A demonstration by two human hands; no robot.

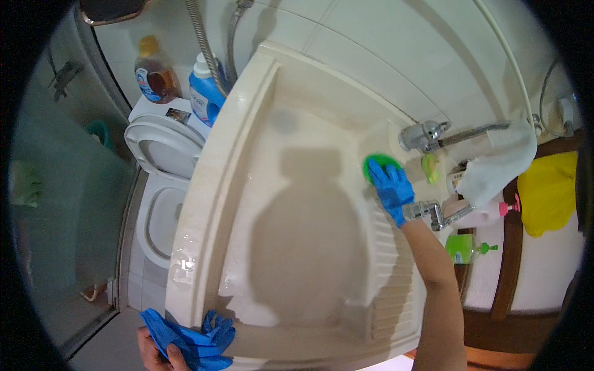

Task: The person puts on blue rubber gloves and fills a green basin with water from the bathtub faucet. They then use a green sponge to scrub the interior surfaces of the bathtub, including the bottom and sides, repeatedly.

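Note:
My right hand (393, 189), in a blue rubber glove, holds a round green scouring pad (381, 163) against the right side of a cream laundry sink (297, 320). The pad is partly hidden under my fingers, above the sink's ribbed washboard (392, 273). A chrome swivel spout (431, 213) crosses over my wrist. At the sink's near left corner, my bare left hand (160, 352) grips a second blue rubber glove (192, 341), whose fingers hang over the rim. My shadow falls across the basin floor, and water drops glisten on the left rim.
Left of the sink stands a white toilet (160, 222), with an amber bottle (155, 74) and a blue detergent bottle (204, 92) on its tank. A chrome mixer tap (422, 135), a white cloth (499, 162) and a green pump bottle (461, 249) line the right side.

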